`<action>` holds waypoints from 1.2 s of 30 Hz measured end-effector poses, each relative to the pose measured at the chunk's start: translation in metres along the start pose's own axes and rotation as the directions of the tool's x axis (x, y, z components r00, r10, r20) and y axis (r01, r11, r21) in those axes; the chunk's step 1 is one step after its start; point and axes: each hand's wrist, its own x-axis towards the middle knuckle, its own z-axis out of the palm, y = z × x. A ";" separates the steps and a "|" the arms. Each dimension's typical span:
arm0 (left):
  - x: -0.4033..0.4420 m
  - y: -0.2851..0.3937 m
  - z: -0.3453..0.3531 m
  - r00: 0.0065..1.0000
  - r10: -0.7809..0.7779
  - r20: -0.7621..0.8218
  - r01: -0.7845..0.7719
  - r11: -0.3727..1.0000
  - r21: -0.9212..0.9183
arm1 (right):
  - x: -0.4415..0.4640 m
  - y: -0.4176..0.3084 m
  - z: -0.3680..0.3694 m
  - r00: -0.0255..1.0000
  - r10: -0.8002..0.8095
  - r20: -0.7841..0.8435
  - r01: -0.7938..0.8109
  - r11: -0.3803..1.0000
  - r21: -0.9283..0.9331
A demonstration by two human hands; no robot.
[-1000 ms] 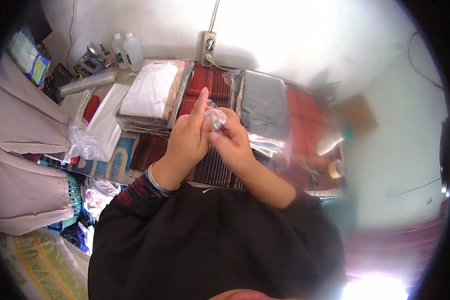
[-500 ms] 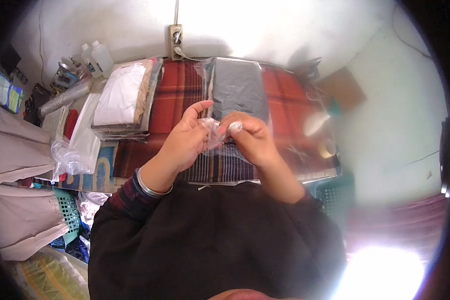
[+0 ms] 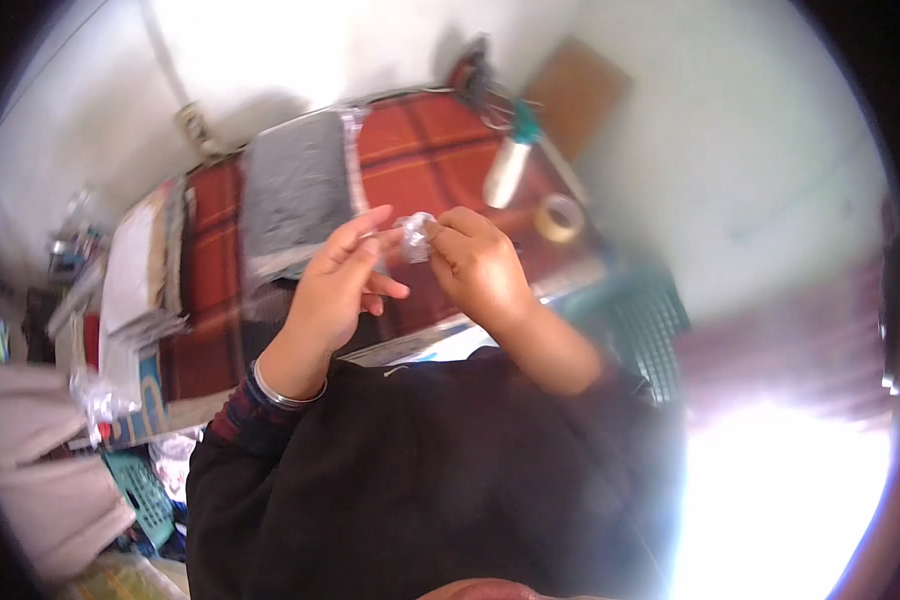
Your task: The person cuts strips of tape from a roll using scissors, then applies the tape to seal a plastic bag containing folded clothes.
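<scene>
A small crumpled piece of clear plastic point(image 3: 416, 238) is pinched in the fingers of my right hand point(image 3: 478, 262). Close to its left side is my left hand point(image 3: 342, 280), fingers spread apart, its fingertips near or touching the plastic. Both hands are raised over the red plaid cloth point(image 3: 420, 135). Behind my left hand lies a grey folded item in clear wrapping point(image 3: 295, 190). Farther left is a stack of white and tan folded items point(image 3: 138, 260), blurred.
A roll of tape point(image 3: 559, 218) and a white bottle with a green top point(image 3: 510, 170) stand on the cloth's right part. A green basket point(image 3: 640, 330) is beside the table's right edge. A power socket point(image 3: 194, 124) is on the wall.
The view has swung to the right, so the table's things appear farther left. The plastic now looks more bunched up in my right hand, and my left fingers have spread.
</scene>
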 end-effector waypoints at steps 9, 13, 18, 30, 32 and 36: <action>0.095 -0.116 0.114 0.936 -0.043 0.349 -0.111 0.906 0.409 | -0.120 0.085 -0.141 0.988 0.152 0.006 -0.148 0.949 0.278; 0.115 -0.147 0.145 0.848 -0.348 0.400 0.027 0.782 0.623 | -0.206 0.135 -0.193 0.609 0.768 0.198 -0.692 0.392 0.606; 0.118 -0.177 0.152 0.716 -0.442 0.540 0.133 0.847 0.515 | -0.400 0.224 -0.228 0.221 0.975 -0.040 -0.969 0.215 -0.119; 0.057 -0.156 0.081 0.947 -0.319 0.037 0.195 0.662 0.724 | -0.233 0.281 -0.149 0.508 0.861 -0.014 -0.860 0.506 -0.064; 0.036 -0.150 0.070 0.954 -0.298 -0.041 0.228 0.629 0.743 | -0.188 0.284 -0.115 0.583 0.812 0.007 -0.812 0.583 0.005; -0.012 -0.143 0.047 0.955 -0.217 -0.203 0.297 0.717 0.631 | -0.130 0.269 -0.065 0.883 0.466 0.063 -0.394 0.806 -0.442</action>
